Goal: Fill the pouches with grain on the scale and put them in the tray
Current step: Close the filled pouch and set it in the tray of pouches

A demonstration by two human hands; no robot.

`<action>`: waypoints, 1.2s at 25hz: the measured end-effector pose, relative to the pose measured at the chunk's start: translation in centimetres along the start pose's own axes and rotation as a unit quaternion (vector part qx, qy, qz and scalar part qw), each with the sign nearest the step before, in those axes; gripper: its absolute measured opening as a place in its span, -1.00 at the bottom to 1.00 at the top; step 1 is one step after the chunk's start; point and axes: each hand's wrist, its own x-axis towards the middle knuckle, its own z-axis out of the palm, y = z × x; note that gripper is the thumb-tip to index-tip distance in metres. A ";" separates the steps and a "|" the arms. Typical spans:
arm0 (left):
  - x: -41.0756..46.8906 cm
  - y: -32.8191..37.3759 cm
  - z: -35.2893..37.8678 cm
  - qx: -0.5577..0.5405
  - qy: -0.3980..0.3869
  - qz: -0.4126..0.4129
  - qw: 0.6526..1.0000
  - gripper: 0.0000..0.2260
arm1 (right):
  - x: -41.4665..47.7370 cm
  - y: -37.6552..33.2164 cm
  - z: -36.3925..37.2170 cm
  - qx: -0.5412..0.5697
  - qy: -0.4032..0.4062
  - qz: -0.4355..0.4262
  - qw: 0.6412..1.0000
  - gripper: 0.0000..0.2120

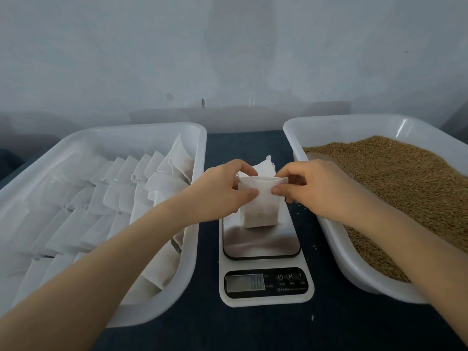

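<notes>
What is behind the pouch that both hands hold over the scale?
Some spare pouches lie behind the held pouch. Only their upper part shows; the left hand, right hand and pouch cover the rest.

Scale (260, 241) display reads 0.0; pouch (258, 209) upright over scale platform, top edge pinched by left hand (222, 190) and right hand (314, 190); pouch tray (200, 160) left of scale; grain tray (334, 239) with grain (405, 178) right of scale.

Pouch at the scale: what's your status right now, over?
Pinching the pouch by its top edge: left hand, right hand. Part-filled, over the scale; display reads 0.0. Nothing blocking the tray.
</notes>
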 end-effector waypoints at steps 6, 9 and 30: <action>0.0 0.1 0.0 0.009 0.004 0.007 1.000 -0.77 | 0.0 0.0 0.0 -0.003 -0.002 -0.002 1.000 -0.90; -0.1 0.0 0.0 0.007 0.002 0.009 1.000 -0.77 | 0.0 0.1 0.0 0.002 -0.001 0.000 1.000 -0.88; -0.3 0.5 0.2 0.070 -0.014 0.008 0.997 -0.68 | -0.3 0.0 0.2 -0.012 -0.026 0.003 1.000 -0.82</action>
